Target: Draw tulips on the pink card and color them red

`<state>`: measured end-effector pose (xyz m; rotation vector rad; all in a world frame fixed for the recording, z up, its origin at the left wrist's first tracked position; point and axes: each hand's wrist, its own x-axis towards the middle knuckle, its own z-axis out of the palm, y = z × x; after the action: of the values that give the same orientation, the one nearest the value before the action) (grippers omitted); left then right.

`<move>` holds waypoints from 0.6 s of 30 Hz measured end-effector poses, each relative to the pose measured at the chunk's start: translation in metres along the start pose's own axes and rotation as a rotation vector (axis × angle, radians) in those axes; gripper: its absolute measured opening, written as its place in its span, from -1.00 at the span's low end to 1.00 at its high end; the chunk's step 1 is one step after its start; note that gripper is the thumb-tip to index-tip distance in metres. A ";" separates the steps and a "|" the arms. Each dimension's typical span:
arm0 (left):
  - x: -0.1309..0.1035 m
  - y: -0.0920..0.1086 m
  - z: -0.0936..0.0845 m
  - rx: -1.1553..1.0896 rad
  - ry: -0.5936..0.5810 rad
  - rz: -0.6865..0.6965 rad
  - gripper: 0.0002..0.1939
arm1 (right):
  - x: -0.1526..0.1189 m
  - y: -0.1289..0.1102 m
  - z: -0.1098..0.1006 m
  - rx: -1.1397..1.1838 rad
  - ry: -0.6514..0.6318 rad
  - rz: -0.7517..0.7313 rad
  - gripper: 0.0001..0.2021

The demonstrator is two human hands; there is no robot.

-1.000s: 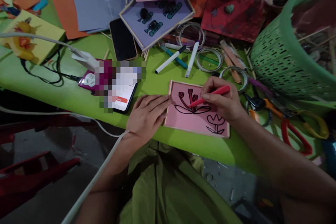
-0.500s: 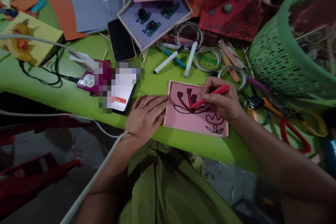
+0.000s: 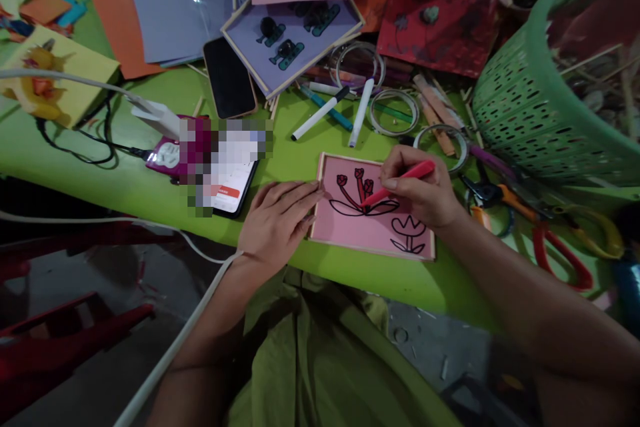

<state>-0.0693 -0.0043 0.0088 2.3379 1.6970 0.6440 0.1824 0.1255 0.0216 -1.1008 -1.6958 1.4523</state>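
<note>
A pink card (image 3: 350, 233) edged with thin sticks lies on the green table (image 3: 350, 274), with black-outlined flowers drawn on it, some coloured red. My right hand (image 3: 425, 187) pinches a red marker (image 3: 407, 178), its tip touching the card near the base of the stems. Flat at the card's left edge rests my left hand (image 3: 280, 217), holding nothing, its fingers extended and its fingertips on the stick border.
Loose markers (image 3: 320, 115) and tape rolls (image 3: 394, 113) lie beyond the card. Scissors (image 3: 560, 257) and a green basket (image 3: 525, 100) are at the right. Two phones (image 3: 229, 80), a cable (image 3: 195, 317) and a purple item (image 3: 165, 153) sit left.
</note>
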 end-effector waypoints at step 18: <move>0.000 0.001 0.000 0.011 -0.008 -0.009 -0.59 | 0.002 0.002 -0.001 0.012 -0.001 -0.037 -0.85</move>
<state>-0.0690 -0.0044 0.0094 2.3353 1.7115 0.6238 0.1831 0.1275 0.0197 -1.0576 -1.6970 1.4388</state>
